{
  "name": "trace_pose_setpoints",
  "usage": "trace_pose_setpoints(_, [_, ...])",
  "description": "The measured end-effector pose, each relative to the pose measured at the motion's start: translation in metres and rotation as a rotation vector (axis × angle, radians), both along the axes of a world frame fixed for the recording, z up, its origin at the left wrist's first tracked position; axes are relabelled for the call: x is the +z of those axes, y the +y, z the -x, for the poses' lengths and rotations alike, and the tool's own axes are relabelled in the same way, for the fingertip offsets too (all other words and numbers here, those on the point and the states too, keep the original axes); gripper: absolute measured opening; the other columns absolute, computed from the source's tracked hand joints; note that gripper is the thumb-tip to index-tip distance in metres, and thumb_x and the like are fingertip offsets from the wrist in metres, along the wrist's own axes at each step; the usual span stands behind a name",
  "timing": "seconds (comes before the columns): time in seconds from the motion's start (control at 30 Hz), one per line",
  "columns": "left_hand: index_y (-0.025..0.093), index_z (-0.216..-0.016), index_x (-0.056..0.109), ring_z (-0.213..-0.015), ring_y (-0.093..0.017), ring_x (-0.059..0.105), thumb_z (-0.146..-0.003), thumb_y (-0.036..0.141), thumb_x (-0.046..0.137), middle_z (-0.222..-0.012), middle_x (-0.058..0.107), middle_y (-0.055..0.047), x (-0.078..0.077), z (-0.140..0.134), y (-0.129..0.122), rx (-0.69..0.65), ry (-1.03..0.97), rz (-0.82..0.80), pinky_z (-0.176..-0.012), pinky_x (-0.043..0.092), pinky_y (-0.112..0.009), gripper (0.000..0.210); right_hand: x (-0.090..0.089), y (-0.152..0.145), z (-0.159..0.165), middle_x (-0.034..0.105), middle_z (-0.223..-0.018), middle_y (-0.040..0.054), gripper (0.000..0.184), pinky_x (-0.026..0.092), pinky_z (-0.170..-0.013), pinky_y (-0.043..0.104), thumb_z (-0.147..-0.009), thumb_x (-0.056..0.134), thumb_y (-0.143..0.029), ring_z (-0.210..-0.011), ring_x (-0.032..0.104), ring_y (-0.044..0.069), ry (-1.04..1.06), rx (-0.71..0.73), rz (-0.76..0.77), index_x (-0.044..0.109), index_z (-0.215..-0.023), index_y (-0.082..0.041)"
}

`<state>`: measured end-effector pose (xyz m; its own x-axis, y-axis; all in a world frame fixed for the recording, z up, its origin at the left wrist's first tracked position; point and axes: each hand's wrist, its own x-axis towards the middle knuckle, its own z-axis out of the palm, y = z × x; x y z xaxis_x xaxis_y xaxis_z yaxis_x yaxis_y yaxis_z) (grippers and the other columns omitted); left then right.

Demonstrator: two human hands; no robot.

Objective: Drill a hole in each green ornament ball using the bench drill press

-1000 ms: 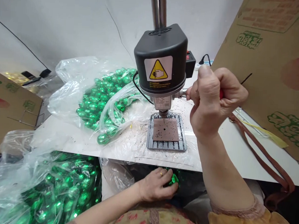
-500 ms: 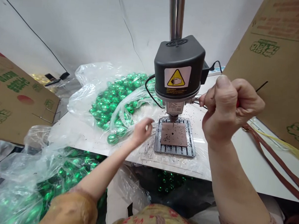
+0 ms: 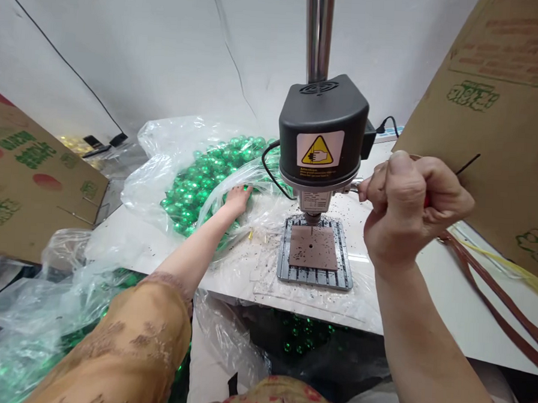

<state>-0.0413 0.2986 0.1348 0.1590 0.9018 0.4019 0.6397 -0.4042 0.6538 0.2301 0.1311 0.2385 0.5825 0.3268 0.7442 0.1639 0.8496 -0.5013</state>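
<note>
My left hand point(image 3: 237, 200) reaches into the mouth of a clear plastic bag point(image 3: 164, 137), its fingers stretched over shiny green balls point(image 3: 193, 182). Its fingertips are partly hidden, and no ball shows lifted in it. My right hand point(image 3: 407, 200) is closed around a feed lever at the side of a black drill press point(image 3: 324, 126); a bit of red shows between the fingers. Under the drill bit, a brown square block point(image 3: 314, 252) with a small dark hole lies on the slotted metal base point(image 3: 283, 274). Dark shavings are scattered over both.
Cardboard boxes stand at the left point(image 3: 40, 177) and right point(image 3: 503, 117). A brown strap point(image 3: 485, 291) lies on the white table at the right. More bagged green balls are below the table edge. A black cable point(image 3: 264, 165) loops beside the drill.
My left hand has moved away from beside the drill base, left and forward into the bag of green balls. A green ball near the table's front is now covered by my arm. My right hand stays on the lever.
</note>
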Motion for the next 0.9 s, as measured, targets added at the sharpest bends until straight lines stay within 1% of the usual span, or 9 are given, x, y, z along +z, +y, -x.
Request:
trace_pose_setpoints(0.07, [0.016,-0.087,0.061,-0.101,-0.025,0.061,-0.071,0.008,0.083,-0.083,0.059,-0.001,0.002,0.001,-0.011,0.037,0.015,0.046,-0.107,0.043,-0.041,0.028,0.000,0.000,0.000,0.025,-0.049,-0.0057,0.051,0.031,-0.046,0.030,-0.089,0.067,-0.033,-0.043,0.034,0.006,-0.010,0.015,-0.010,0.031,-0.055,-0.021])
trace_pose_setpoints(0.13, [0.016,-0.097,0.063,-0.098,-0.025,0.063,-0.067,0.013,0.085,-0.090,0.064,-0.003,0.003,-0.003,-0.030,0.054,-0.038,0.061,-0.099,0.048,-0.040,0.037,0.000,-0.001,0.000,0.025,-0.048,-0.0054,0.051,0.032,-0.046,0.030,-0.090,0.067,-0.033,-0.043,0.035,0.006,-0.025,0.025,-0.023,0.032,-0.055,-0.021])
trace_pose_setpoints(0.2, [0.019,-0.110,0.062,-0.094,-0.023,0.066,-0.071,0.025,0.084,-0.099,0.068,-0.004,0.002,-0.011,-0.057,0.004,-0.239,0.121,-0.091,0.052,-0.038,0.045,-0.001,-0.001,0.000,0.025,-0.048,-0.0052,0.051,0.032,-0.046,0.029,-0.090,0.066,-0.032,-0.044,0.036,0.006,-0.031,0.026,-0.030,0.032,-0.054,-0.020])
trace_pose_setpoints(0.3, [0.023,-0.122,0.057,-0.090,-0.020,0.070,-0.076,0.042,0.080,-0.105,0.072,-0.005,-0.007,-0.033,-0.102,-0.162,-0.655,0.359,-0.084,0.055,-0.036,0.055,-0.001,0.001,0.000,0.025,-0.050,-0.0053,0.050,0.032,-0.045,0.028,-0.091,0.065,-0.031,-0.043,0.035,0.005,-0.032,0.004,-0.035,0.031,-0.056,-0.020])
trace_pose_setpoints(0.37, [0.022,-0.120,0.058,-0.088,-0.019,0.070,-0.073,0.044,0.084,-0.102,0.073,-0.004,-0.018,-0.050,-0.124,-0.201,-0.782,0.488,-0.083,0.055,-0.034,0.058,-0.001,0.002,0.000,0.023,-0.051,-0.0057,0.049,0.032,-0.044,0.027,-0.092,0.063,-0.030,-0.043,0.033,0.004,-0.057,-0.021,-0.037,0.030,-0.057,-0.021])
trace_pose_setpoints(0.4, [0.022,-0.118,0.059,-0.087,-0.018,0.070,-0.071,0.044,0.086,-0.099,0.074,-0.004,-0.024,-0.059,-0.131,-0.200,-0.806,0.515,-0.083,0.055,-0.033,0.059,-0.001,0.002,0.000,0.023,-0.051,-0.0060,0.049,0.032,-0.044,0.026,-0.093,0.062,-0.030,-0.044,0.033,0.004,-0.072,-0.030,-0.038,0.029,-0.058,-0.021])
trace_pose_setpoints(0.47, [0.020,-0.115,0.061,-0.090,-0.018,0.069,-0.067,0.042,0.091,-0.098,0.075,-0.004,-0.036,-0.073,-0.137,-0.218,-0.804,0.515,-0.087,0.053,-0.032,0.060,-0.001,0.002,0.000,0.023,-0.051,-0.0062,0.048,0.032,-0.045,0.025,-0.094,0.060,-0.030,-0.044,0.033,0.003,-0.098,-0.038,-0.038,0.029,-0.059,-0.021])
trace_pose_setpoints(0.6, [0.019,-0.117,0.064,-0.100,-0.020,0.068,-0.067,0.046,0.092,-0.108,0.075,-0.007,-0.052,-0.086,-0.132,-0.313,-0.743,0.460,-0.091,0.052,-0.033,0.063,0.000,-0.002,0.000,0.026,-0.052,-0.0063,0.046,0.033,-0.046,0.024,-0.095,0.058,-0.029,-0.045,0.038,0.003,-0.112,-0.014,-0.021,0.030,-0.060,-0.020])
trace_pose_setpoints(0.9, [0.020,-0.119,0.068,-0.099,-0.022,0.069,-0.070,0.050,0.089,-0.109,0.075,-0.007,-0.058,-0.094,-0.127,-0.342,-0.532,0.369,-0.086,0.054,-0.033,0.061,0.001,-0.005,0.003,0.029,-0.052,-0.0056,0.047,0.028,-0.048,0.027,-0.094,0.060,-0.031,-0.046,0.035,0.003,-0.063,0.043,-0.017,0.031,-0.059,-0.020])
